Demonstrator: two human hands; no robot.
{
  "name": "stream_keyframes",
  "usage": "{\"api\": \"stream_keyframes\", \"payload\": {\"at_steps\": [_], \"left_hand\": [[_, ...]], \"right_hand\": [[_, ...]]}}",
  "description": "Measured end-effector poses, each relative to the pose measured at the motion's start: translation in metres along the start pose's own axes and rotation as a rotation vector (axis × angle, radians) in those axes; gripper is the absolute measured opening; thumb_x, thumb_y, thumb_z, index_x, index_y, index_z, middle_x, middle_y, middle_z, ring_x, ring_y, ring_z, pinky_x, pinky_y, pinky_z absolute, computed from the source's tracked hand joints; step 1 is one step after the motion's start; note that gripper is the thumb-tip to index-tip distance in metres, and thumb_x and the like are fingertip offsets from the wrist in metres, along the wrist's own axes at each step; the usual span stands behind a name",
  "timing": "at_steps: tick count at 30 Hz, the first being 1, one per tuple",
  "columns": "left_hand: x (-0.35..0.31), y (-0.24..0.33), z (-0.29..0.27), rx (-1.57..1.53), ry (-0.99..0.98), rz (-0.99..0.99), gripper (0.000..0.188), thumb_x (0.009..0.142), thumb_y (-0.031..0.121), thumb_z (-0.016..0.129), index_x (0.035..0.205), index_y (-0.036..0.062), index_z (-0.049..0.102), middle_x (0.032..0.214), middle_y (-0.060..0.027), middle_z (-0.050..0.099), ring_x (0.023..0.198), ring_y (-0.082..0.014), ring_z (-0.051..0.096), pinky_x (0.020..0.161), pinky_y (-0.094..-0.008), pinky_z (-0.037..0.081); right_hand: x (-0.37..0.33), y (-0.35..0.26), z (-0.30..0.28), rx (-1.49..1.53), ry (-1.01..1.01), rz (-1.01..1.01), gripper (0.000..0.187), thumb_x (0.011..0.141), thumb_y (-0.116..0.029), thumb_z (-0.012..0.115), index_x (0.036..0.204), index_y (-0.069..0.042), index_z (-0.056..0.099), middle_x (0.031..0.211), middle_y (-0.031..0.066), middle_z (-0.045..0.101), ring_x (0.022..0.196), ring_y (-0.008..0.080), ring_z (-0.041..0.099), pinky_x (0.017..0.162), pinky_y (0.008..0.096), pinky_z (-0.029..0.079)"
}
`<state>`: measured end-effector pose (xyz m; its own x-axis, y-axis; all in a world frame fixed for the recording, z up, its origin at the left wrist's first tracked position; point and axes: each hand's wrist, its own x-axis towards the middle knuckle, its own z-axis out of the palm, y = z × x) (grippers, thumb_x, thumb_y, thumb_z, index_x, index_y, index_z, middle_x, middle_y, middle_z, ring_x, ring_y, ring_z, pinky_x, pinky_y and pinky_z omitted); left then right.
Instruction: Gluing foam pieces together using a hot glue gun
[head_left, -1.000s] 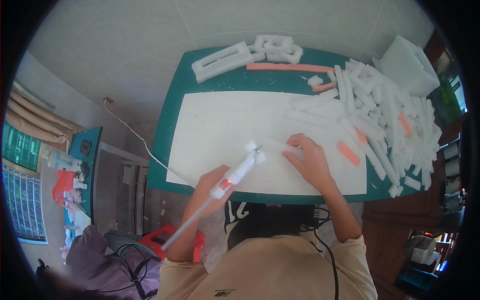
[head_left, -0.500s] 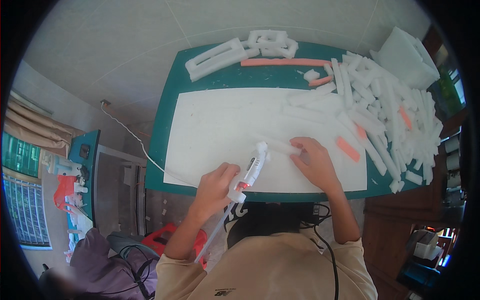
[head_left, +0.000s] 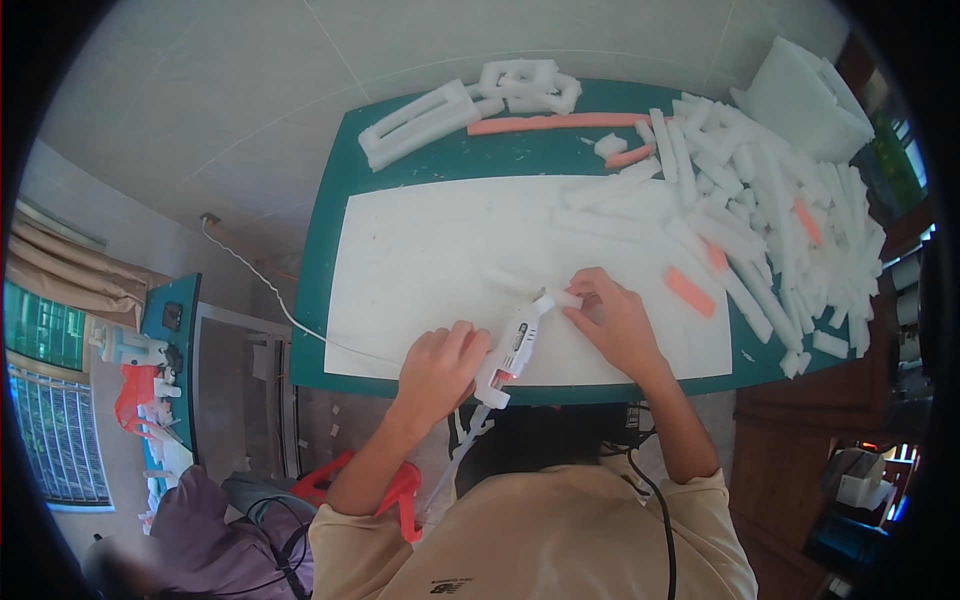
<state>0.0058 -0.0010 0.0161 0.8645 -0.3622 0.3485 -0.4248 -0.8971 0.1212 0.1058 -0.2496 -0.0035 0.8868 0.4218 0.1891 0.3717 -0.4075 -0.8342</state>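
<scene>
the left hand wraps its fingers around a white glue gun, its nozzle touching a small white foam piece pinched in the right hand's fingertips. both rest on a white foam sheet covering a green table, foam strips piled right, over pale floor tiles.

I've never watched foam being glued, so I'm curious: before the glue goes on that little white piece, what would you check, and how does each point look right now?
1. Glue gun gripped in the left hand: ok.
2. Nozzle aimed at the small foam piece: ok, the tip sits right beside it.
3. Foam piece steadied by the right hand: ok, its fingers pinch it on the white foam sheet.
4. Fingers clear of the nozzle: not ok, they are very close.
5. Glue flowing: cannot tell.
6. More foam strips nearby: ok, piled at the right.
</scene>
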Motion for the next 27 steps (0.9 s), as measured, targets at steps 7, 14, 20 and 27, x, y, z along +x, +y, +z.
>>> {"api": "stream_keyframes", "payload": {"at_steps": [7, 14, 20, 27], "left_hand": [[0.001, 0.007, 0.007, 0.02, -0.043, -0.013, 0.032, 0.067, -0.002, 0.067, 0.097, 0.0037, 0.058, 0.091, -0.0104, 0.053, 0.071, -0.0273, 0.059, 0.061, -0.0394, 0.049], [0.001, 0.004, 0.014, 0.1, -0.007, 0.011, 0.024, 0.075, 0.006, 0.066, 0.097, 0.0073, 0.055, 0.085, -0.006, 0.049, 0.063, -0.0206, 0.055, 0.056, -0.0351, 0.045], [0.001, 0.005, 0.013, 0.087, -0.067, 0.011, 0.023, 0.077, 0.007, 0.065, 0.097, 0.0066, 0.055, 0.085, -0.0078, 0.049, 0.062, -0.0212, 0.056, 0.056, -0.0354, 0.046], [0.003, 0.005, 0.012, 0.045, -0.109, 0.002, 0.019, 0.08, 0.003, 0.064, 0.097, 0.0046, 0.055, 0.086, -0.0095, 0.049, 0.06, -0.0234, 0.058, 0.055, -0.0368, 0.046]], "right_hand": [[0.0, 0.001, -0.001, 0.015, -0.013, 0.048, 0.032, 0.084, -0.006, 0.075, 0.108, -0.002, 0.054, 0.101, 0.011, 0.071, 0.09, 0.0245, 0.073, 0.08, 0.0319, 0.055], [0.0, 0.001, -0.001, -0.001, -0.013, 0.035, 0.032, 0.084, -0.007, 0.076, 0.106, -0.002, 0.054, 0.1, 0.0111, 0.071, 0.089, 0.0237, 0.073, 0.08, 0.0318, 0.055], [0.0, 0.002, -0.001, -0.026, -0.007, 0.022, 0.031, 0.083, -0.007, 0.077, 0.105, -0.002, 0.055, 0.099, 0.0112, 0.071, 0.088, 0.0239, 0.072, 0.079, 0.0319, 0.055], [-0.001, 0.003, -0.001, -0.028, 0.001, 0.007, 0.03, 0.084, -0.007, 0.076, 0.104, -0.002, 0.055, 0.098, 0.0116, 0.07, 0.087, 0.0249, 0.072, 0.079, 0.0323, 0.055]]}}
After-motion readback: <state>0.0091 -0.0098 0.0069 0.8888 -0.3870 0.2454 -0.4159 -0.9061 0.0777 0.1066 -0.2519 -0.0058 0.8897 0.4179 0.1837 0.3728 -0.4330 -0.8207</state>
